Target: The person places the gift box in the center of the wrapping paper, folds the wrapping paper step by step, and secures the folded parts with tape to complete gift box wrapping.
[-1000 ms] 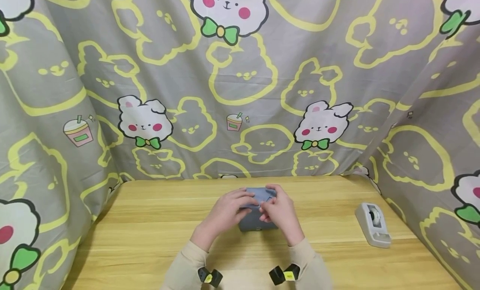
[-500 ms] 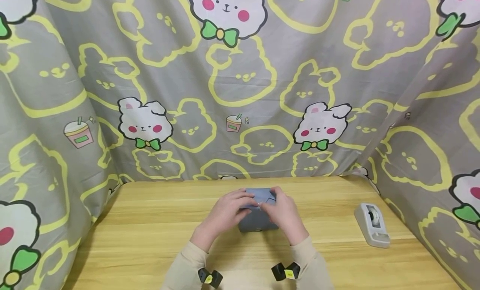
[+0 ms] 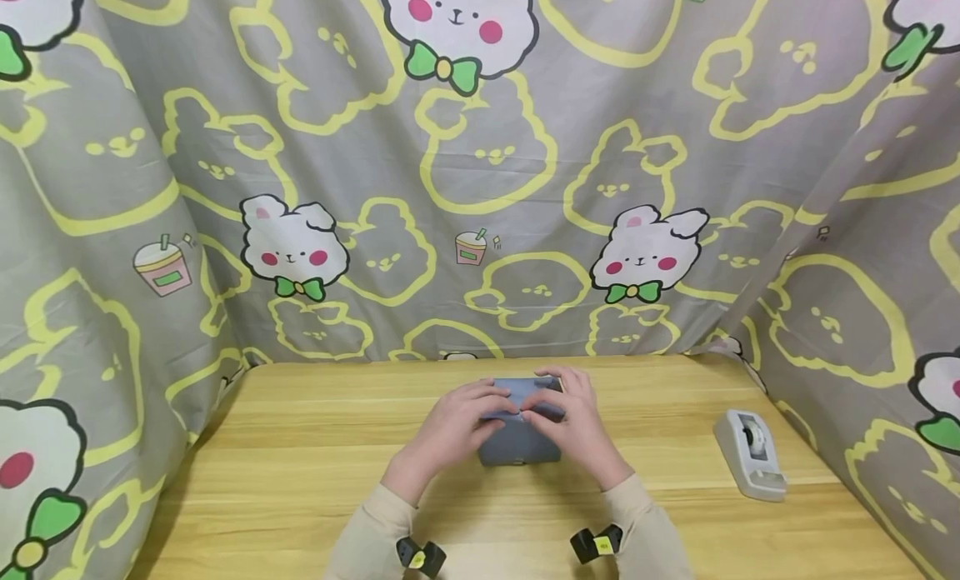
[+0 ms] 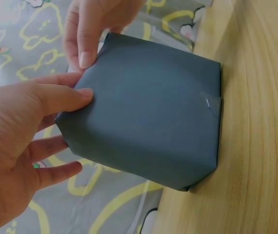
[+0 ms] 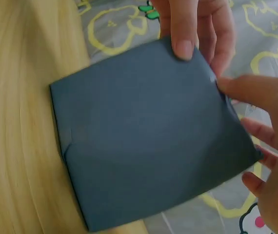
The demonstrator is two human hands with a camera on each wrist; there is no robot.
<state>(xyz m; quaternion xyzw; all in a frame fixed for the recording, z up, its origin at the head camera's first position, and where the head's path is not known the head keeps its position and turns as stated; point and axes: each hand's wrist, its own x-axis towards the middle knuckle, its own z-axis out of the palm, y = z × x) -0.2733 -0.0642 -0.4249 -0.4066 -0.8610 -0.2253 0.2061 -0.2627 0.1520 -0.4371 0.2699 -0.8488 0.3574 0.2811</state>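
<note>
A box wrapped in blue-grey paper [image 3: 521,445] stands on the wooden table, one flat side toward the person. My left hand [image 3: 453,422] holds its upper left edge. In the left wrist view that thumb lies on the box's flat face [image 4: 144,107], the fingers behind the edge. From the right, my right hand [image 3: 581,422] grips the same upper edge, thumb tip near the left fingers and other fingers reaching over the top. A small shiny spot, like clear tape, shows beside the right thumb [image 5: 231,87]. Another taped flap [image 4: 209,103] sits at the box's lower edge.
A grey tape dispenser [image 3: 752,457] with a roll stands on the right of the table [image 3: 315,447]. Grey curtain [image 3: 495,180] with cartoon animals hangs behind and on both sides. Each wrist carries a small black camera [image 3: 422,557].
The right hand has shifted slightly right and spread, its fingers now stretched across the top instead of bunched at the middle. The left hand and box stay in place.
</note>
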